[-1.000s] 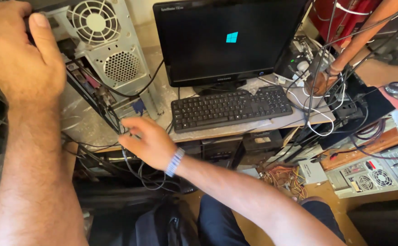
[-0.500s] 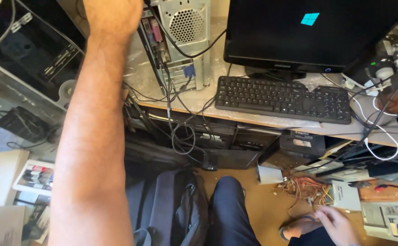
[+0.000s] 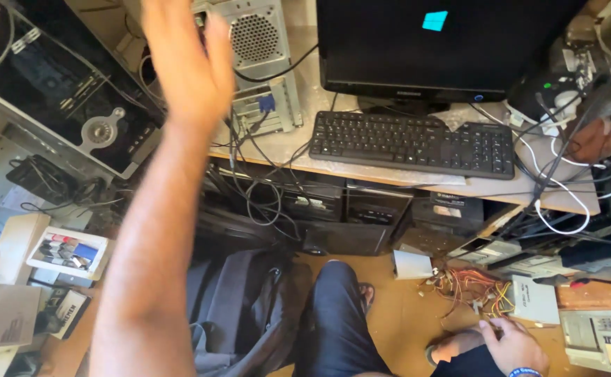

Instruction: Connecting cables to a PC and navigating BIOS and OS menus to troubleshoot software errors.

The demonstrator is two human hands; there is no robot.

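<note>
Head view: the left hand [image 3: 186,66] is raised over the worktop [image 3: 473,187], its grip spread and blurred, with nothing held, just in front of the back of a grey computer case [image 3: 263,66]. Cables [image 3: 256,188] are seen hanging from that case over the worktop edge. The right hand [image 3: 515,345] is lowered to the floor, fingers loosely spread and resting beside a bundle of coloured wires [image 3: 469,286]; nothing is pinched. A black keyboard [image 3: 413,143] is set before a dark monitor [image 3: 445,45]. A snag is judged likely: the hanging cables could be caught by the left forearm and a plug pulled from the case. The loose wires could be trodden on or tangled by the foot [image 3: 448,345] nearby.
</note>
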